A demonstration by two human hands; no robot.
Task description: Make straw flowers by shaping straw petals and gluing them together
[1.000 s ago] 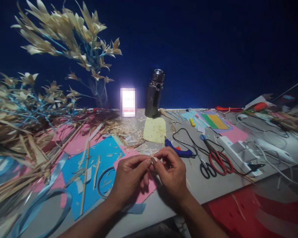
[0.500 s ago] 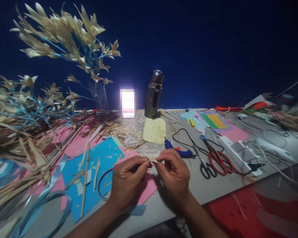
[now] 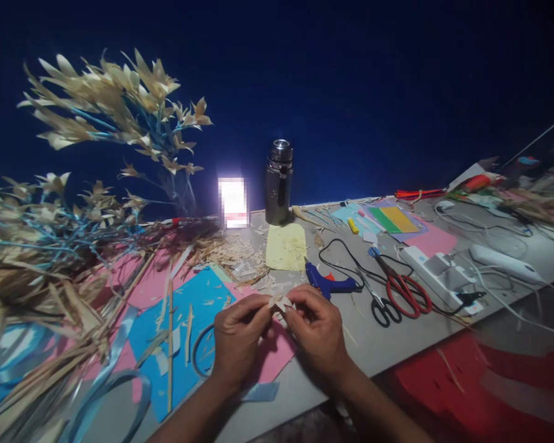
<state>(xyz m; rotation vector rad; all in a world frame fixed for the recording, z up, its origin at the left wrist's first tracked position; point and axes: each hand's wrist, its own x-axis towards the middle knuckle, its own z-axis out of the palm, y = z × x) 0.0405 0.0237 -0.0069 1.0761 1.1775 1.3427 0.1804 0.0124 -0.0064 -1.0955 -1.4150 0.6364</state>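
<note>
A small pale flower, seemingly of dried husk, is pinched between my two hands above the table. My left hand grips its left side with thumb and forefinger. On the other side my right hand holds a petal between thumb and fingertips. Beneath my hands lies a pink sheet. Just beyond my right hand rests a blue glue gun with a black cord. A roll of pale blue ribbon, partly hidden, is beside my left hand.
Scissors with red handles and black-handled scissors lie right, near a white power strip. A dark flask stands behind a yellow sheet. Dried-flower branches rise at left; husk scraps cover a blue sheet.
The flower shows more fully between my fingers, its petals spread wider. My hands stay close together, and the whole view has shifted slightly.
</note>
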